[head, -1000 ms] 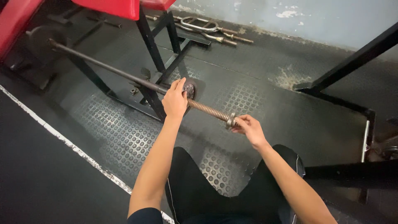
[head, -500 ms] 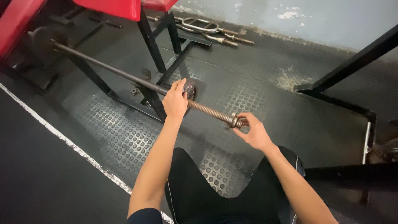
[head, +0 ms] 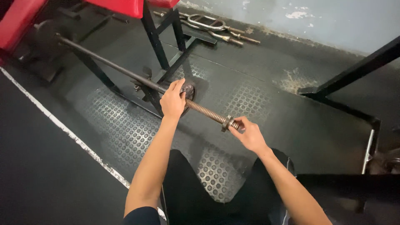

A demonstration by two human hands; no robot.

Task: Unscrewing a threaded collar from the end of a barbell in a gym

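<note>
One threaded barbell (head: 125,71), one spin collar (head: 227,123), one small weight plate (head: 188,92), two loose curl bars (head: 216,29) by the wall. Barbell lies across the black bench frame (head: 160,46) over studded rubber flooring (head: 116,121); its far end is hard to make out under the red pad (head: 18,21) (cut off by frame edge). Left hand (head: 173,100) is wrapped around the bar, just beside the plate and partly hiding it. Right hand (head: 250,135) pinches the collar at the threaded near end, fingertips (head: 236,125) closed on it.
</note>
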